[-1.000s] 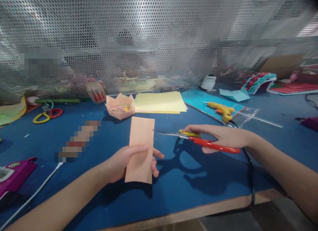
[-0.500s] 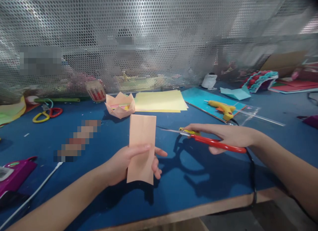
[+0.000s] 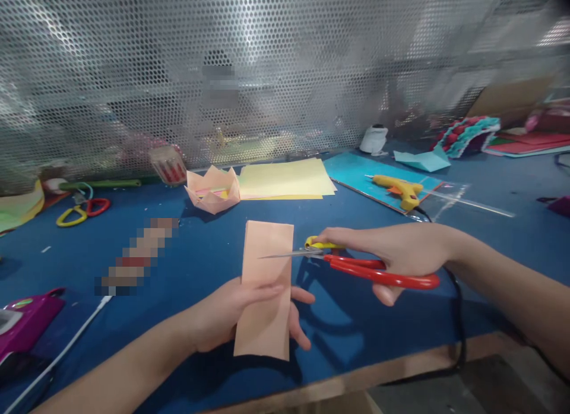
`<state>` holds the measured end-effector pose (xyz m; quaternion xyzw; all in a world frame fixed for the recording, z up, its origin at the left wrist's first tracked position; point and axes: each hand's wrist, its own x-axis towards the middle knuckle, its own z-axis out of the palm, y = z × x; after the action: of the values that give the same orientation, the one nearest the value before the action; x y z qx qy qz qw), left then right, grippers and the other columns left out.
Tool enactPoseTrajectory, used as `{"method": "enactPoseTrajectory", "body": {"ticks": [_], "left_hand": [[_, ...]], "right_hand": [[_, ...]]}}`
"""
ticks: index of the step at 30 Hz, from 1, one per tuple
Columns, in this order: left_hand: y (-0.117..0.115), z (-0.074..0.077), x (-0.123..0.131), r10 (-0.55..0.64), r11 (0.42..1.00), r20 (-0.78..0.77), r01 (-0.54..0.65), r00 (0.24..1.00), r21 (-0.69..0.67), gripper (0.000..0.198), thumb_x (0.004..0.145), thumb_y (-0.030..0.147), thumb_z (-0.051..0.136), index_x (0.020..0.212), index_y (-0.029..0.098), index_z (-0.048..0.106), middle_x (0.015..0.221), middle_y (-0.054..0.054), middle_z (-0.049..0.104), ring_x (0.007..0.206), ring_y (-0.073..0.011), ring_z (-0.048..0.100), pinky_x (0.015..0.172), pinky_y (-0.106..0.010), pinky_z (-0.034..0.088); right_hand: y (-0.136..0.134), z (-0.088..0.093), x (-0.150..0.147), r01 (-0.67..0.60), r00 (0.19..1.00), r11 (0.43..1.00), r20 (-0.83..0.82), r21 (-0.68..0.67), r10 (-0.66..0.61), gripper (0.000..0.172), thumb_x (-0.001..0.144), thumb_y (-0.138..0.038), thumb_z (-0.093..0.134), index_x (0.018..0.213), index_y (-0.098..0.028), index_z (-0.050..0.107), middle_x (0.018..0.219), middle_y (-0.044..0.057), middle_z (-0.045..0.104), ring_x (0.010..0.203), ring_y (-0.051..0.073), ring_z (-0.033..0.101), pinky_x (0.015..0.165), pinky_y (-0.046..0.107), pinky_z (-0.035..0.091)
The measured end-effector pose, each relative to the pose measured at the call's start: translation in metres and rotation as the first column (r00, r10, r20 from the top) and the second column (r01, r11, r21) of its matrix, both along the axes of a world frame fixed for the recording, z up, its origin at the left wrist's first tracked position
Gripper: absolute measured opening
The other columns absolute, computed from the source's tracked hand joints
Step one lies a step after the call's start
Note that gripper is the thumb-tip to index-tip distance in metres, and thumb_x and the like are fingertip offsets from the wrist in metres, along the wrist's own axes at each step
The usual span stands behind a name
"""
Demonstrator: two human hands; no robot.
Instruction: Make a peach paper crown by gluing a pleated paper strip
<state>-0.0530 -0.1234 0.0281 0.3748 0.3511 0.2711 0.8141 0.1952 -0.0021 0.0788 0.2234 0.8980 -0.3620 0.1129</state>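
A folded strip of peach paper [image 3: 268,247] stands nearly upright in my left hand [image 3: 249,307], the thumb across its front and the fingers behind it. My right hand [image 3: 396,253] holds a pair of scissors [image 3: 378,274] with red and yellow handles. Their blades point left and lie across the upper part of the paper in this view; whether they touch it I cannot tell. Behind the paper, a peach paper box with a zigzag rim [image 3: 214,197] sits on the blue table, with coloured scraps inside.
Pale yellow sheets [image 3: 285,177] lie beside the box. A yellow glue gun [image 3: 398,189] rests on blue sheets, its black cord running past my right wrist. Other scissors [image 3: 82,212] lie at left, near a purple object [image 3: 33,319]. A perforated metal screen [image 3: 285,75] closes the back.
The paper has moved slightly right and down with my left hand. The scissors have shifted left, so their blades now overlap the paper instead of pointing at its right edge.
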Motion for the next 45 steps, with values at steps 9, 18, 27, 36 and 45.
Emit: {"method": "enactPoseTrajectory", "body": {"ticks": [9, 18, 27, 36, 45], "left_hand": [[-0.001, 0.002, 0.001, -0.018, 1.0, -0.024, 0.018, 1.0, -0.002, 0.039, 0.088, 0.04, 0.052, 0.111, 0.011, 0.063, 0.079, -0.008, 0.07, 0.082, -0.0225, 0.066, 0.075, -0.033, 0.046], [-0.002, 0.0, 0.001, -0.007, 1.0, -0.041, 0.008, 0.999, 0.013, 0.041, 0.089, 0.043, 0.048, 0.111, 0.011, 0.062, 0.077, -0.008, 0.07, 0.082, -0.0226, 0.065, 0.075, -0.034, 0.045], [-0.002, 0.001, 0.002, 0.022, 0.999, -0.029, -0.02, 0.999, 0.041, 0.039, 0.088, 0.041, 0.05, 0.11, 0.012, 0.063, 0.08, -0.007, 0.071, 0.083, -0.0224, 0.066, 0.076, -0.033, 0.045], [-0.004, 0.002, 0.005, 0.04, 0.998, -0.054, -0.038, 0.998, 0.049, 0.041, 0.085, 0.043, 0.055, 0.109, 0.011, 0.064, 0.078, -0.008, 0.071, 0.081, -0.0233, 0.066, 0.074, -0.034, 0.046], [-0.005, -0.001, 0.004, 0.086, 0.995, -0.033, -0.084, 0.996, 0.05, 0.042, 0.089, 0.045, 0.049, 0.108, 0.012, 0.065, 0.076, -0.008, 0.071, 0.078, -0.0223, 0.066, 0.074, -0.035, 0.047]], "right_hand": [[0.004, -0.001, 0.003, -0.018, 1.0, 1.0, 0.018, -0.012, 0.018, 0.101, 0.065, -0.062, 0.064, 0.144, -0.014, 0.023, 0.133, 0.014, 0.048, 0.106, 0.03, 0.056, 0.081, 0.033, 0.048], [-0.004, 0.004, -0.002, -0.019, 1.0, 1.0, 0.019, -0.009, 0.019, 0.105, 0.061, -0.055, 0.07, 0.145, -0.011, 0.023, 0.136, 0.014, 0.047, 0.111, 0.031, 0.054, 0.087, 0.034, 0.047], [-0.006, 0.005, -0.004, -0.009, 1.0, 1.0, 0.006, 0.025, 0.009, 0.105, 0.057, -0.046, 0.076, 0.144, -0.012, 0.028, 0.134, 0.014, 0.051, 0.11, 0.032, 0.055, 0.085, 0.036, 0.049], [-0.007, 0.007, -0.003, 0.006, 1.0, 1.0, -0.003, 0.017, -0.005, 0.105, 0.055, -0.044, 0.077, 0.143, -0.013, 0.03, 0.134, 0.014, 0.051, 0.109, 0.033, 0.056, 0.084, 0.036, 0.049], [-0.016, 0.012, -0.004, 0.06, 0.998, 0.998, 0.027, -0.008, -0.06, 0.113, 0.049, -0.043, 0.079, 0.145, -0.009, 0.027, 0.125, 0.014, 0.058, 0.105, 0.032, 0.059, 0.082, 0.034, 0.051]]}}
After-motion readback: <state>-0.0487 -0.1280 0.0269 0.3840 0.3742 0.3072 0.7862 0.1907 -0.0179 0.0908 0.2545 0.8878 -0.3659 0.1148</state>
